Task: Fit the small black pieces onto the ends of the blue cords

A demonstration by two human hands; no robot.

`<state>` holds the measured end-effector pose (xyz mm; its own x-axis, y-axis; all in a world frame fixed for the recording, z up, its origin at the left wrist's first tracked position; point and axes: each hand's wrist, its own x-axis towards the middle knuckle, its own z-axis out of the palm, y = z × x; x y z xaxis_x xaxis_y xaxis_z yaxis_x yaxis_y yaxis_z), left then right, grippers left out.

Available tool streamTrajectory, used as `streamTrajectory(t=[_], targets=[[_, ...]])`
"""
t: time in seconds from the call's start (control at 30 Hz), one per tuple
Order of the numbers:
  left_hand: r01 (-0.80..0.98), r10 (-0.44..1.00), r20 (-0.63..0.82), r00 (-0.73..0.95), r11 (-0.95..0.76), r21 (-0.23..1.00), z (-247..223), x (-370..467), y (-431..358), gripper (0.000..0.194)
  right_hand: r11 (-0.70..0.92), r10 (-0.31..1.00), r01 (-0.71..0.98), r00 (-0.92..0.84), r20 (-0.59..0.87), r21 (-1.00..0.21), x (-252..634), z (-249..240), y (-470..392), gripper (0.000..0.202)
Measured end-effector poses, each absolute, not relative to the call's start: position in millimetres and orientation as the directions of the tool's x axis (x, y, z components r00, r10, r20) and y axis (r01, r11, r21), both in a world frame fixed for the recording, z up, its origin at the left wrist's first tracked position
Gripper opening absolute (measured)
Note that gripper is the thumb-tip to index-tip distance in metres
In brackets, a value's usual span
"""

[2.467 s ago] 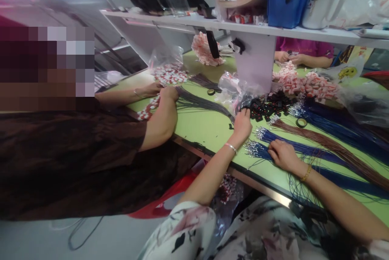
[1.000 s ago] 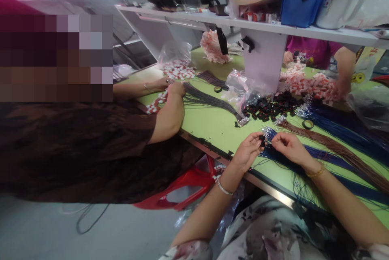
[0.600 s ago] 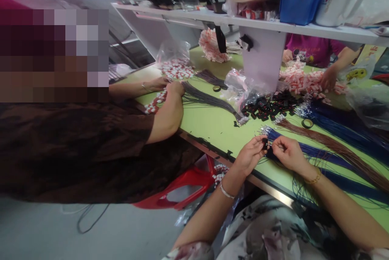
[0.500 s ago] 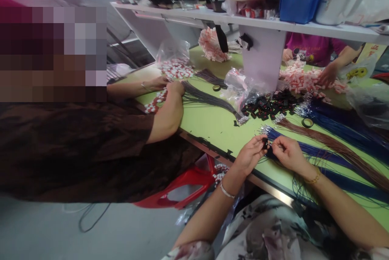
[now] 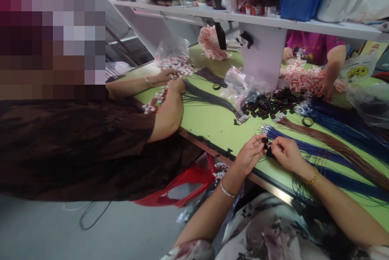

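Note:
My left hand [image 5: 249,155] pinches a small black plastic connector housing [image 5: 265,142] between thumb and fingertips, just above the table's front edge. Close beside it, my right hand [image 5: 287,154] is closed with thumb and forefinger together on a thin wire whose pale end points at the housing. Most of that wire is hidden by the fingers. Behind my hands lies a bundle of blue wires [image 5: 306,147] with silvery terminals. Past it runs a bundle of brown wires [image 5: 323,139]. A heap of black connector housings [image 5: 263,108] lies farther back.
At the left, a co-worker's hands [image 5: 176,85] hold parts by grey wires [image 5: 209,100]. Another person's hand [image 5: 326,88] rests by a pile of pink-white connectors [image 5: 299,74]. A shelf [image 5: 194,13] spans above the table. A red stool [image 5: 194,179] stands below.
My hands stay nearly in place, still holding the housing and wire. The left co-worker's far hand has shifted slightly; the person opposite has lowered a hand toward the blue wires.

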<state>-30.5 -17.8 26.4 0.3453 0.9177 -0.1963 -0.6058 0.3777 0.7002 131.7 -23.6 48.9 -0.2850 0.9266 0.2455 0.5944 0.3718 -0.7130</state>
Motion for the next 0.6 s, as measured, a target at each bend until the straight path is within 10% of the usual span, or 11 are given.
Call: streamTrajectory(t=[0.6], targets=[[-0.416,0.957,-0.238,0.166,0.286,0.863,11,-30,-34,0.032,0.406,0.891,0.589,-0.427,0.158,-0.699,136,40,-17,0.018]])
